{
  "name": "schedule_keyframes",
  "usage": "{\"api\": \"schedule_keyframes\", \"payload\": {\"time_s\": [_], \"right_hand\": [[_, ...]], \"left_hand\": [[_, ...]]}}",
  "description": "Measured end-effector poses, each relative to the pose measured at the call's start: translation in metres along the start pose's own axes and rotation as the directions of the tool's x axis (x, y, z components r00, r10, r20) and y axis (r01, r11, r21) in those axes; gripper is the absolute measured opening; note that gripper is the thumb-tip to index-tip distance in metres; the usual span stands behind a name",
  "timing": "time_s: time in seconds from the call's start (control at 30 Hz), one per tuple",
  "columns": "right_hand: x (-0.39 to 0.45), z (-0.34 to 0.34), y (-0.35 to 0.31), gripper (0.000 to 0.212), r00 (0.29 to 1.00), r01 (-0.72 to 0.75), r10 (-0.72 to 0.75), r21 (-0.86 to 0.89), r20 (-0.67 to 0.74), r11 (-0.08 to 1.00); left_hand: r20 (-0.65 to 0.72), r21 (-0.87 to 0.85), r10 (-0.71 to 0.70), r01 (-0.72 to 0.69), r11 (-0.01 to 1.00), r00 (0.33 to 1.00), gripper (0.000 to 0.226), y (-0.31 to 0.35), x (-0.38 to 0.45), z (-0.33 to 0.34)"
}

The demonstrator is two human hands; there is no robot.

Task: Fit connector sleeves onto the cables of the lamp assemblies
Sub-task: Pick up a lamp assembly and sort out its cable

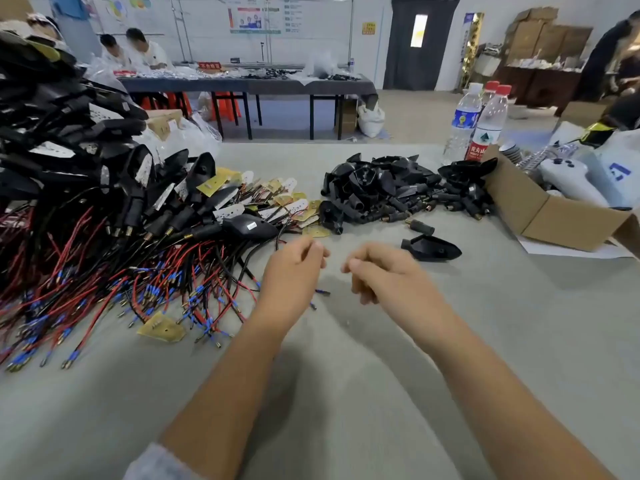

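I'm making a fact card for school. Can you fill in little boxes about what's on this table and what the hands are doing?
left hand: fingers curled, seems empty
right hand: fingers curled, seems empty
wired lamp pile: left side, red and black cables
black sleeve pile: middle, farther back
loose black shell: beside right hand
water bottles: upright, right
cardboard box: right edge

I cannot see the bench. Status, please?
Left hand and right hand curled, apparently empty. Cables heaped left, sleeves ahead. Nothing in the way.

Bare table [346, 393] lies open around both forearms. A tangle of red and black cables [104, 289] blocks the left; the black housing pile [388, 192] and cardboard box [540, 216] bar the far side.
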State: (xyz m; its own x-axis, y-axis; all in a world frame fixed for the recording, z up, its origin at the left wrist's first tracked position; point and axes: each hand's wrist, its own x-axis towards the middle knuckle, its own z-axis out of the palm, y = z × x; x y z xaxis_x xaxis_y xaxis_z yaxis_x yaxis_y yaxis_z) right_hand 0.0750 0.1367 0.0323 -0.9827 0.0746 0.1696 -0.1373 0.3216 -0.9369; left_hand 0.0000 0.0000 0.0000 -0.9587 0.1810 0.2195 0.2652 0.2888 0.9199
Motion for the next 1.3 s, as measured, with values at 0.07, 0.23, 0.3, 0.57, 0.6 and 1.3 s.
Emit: {"api": "schedule_keyframes", "payload": {"time_s": [0.07, 0.23, 0.3, 0.57, 0.6, 1.3], "right_hand": [[0.025, 0.009, 0.011, 0.016, 0.991, -0.079, 0.074, -0.038, -0.108, 0.996], [0.051, 0.02, 0.061, 0.018, 0.969, -0.142, 0.107, -0.15, -0.223, 0.978], [0.05, 0.018, 0.066, 0.017, 0.98, -0.081, 0.043, -0.195, -0.193, 0.977], [0.051, 0.021, 0.069, 0.014, 0.996, -0.023, -0.012, -0.37, -0.093, 0.929], [0.051, 0.022, 0.07, 0.014, 0.996, -0.024, -0.009, -0.373, -0.087, 0.928], [0.055, -0.007, 0.049, 0.02, 0.986, -0.079, 0.16, 0.75, -0.037, 0.657]], "left_hand": [[-0.081, -0.025, -0.06, 0.058, 0.998, 0.995, 0.016, -0.005, 0.01, 0.005], [-0.113, -0.018, -0.126, 0.124, 0.992, 0.986, 0.022, -0.026, 0.016, 0.018], [-0.151, 0.057, -0.062, 0.071, 0.996, 0.987, 0.024, -0.025, 0.014, 0.015], [-0.193, 0.733, -0.091, 0.205, 0.649, 0.977, 0.032, -0.029, 0.014, 0.003], [-0.187, 0.735, -0.069, 0.186, 0.652, 0.98, 0.029, -0.03, 0.014, 0.004], [0.279, -0.346, 0.149, -0.045, 0.937, 0.949, 0.044, -0.011, 0.007, 0.009]]}}
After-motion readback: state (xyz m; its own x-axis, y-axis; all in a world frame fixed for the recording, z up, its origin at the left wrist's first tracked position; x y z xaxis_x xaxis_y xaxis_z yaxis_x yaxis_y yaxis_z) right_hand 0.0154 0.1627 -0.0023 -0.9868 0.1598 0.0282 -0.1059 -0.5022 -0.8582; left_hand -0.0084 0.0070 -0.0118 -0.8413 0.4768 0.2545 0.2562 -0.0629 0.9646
